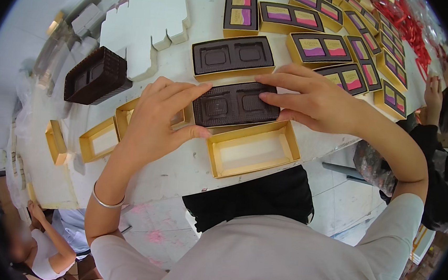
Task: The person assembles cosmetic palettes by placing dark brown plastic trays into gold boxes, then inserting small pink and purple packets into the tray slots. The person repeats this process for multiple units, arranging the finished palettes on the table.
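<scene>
Between both hands lies a dark brown plastic tray point(217, 109) with two square wells. My left hand point(155, 116) spans its left end, index fingertip at the far corner and thumb at the near one. Fingers and thumb of my right hand point(316, 100) grip the right end, one fingertip lying over the right well. Whether a box sits under this tray I cannot tell. Just nearer to me stands an open gold box point(252, 151) with a pale bottom. Beyond the tray is another gold box point(234, 78) with a brown tray point(233, 55) fitted in it.
Several gold boxes with wrapped pieces point(321, 46) crowd the far right. Stacked brown trays point(97, 77) and white cartons point(143, 28) stand at the left, with gold boxes point(99, 139) nearer. Red ribbons point(413, 36) lie far right. Another person point(50, 247) is at lower left.
</scene>
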A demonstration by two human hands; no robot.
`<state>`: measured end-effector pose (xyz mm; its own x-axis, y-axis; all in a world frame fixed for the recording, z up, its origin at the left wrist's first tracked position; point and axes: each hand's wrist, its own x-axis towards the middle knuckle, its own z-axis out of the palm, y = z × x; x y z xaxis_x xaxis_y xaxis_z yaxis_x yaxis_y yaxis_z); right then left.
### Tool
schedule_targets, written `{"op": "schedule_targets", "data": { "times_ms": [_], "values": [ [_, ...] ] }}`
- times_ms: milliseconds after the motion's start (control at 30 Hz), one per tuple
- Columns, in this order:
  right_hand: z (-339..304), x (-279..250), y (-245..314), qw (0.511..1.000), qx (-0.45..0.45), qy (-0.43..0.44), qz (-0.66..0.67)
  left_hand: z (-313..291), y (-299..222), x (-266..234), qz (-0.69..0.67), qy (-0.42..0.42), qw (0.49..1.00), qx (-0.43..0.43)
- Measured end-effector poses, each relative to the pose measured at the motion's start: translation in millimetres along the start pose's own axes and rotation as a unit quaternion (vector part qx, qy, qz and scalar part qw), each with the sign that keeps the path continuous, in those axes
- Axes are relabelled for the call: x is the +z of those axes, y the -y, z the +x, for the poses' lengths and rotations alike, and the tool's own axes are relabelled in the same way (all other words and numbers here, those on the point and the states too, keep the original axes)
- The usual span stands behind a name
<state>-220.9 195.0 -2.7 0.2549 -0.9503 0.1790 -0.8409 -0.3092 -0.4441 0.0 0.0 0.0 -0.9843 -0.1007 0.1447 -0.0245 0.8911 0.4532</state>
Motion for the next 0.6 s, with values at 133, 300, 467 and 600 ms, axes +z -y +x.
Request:
{"op": "schedule_targets", "data": {
  "times_ms": [133,300,467,600],
  "values": [
    [2,-2,7,0.988,-0.095,-0.055,-0.109,0,-3,-2,0.014,-0.006,1.0,-0.006],
    [-11,11,11,0.981,-0.1,-0.015,-0.164,2,-8,4,0.038,-0.015,0.999,0.004],
    [-15,11,26,0.987,-0.066,-0.128,-0.072,0,-15,-2,0.068,-0.067,0.995,0.011],
    [-30,38,65,0.969,-0.159,-0.07,-0.178,-13,2,-40,0.014,-0.252,0.967,-0.046]
  ]
}}
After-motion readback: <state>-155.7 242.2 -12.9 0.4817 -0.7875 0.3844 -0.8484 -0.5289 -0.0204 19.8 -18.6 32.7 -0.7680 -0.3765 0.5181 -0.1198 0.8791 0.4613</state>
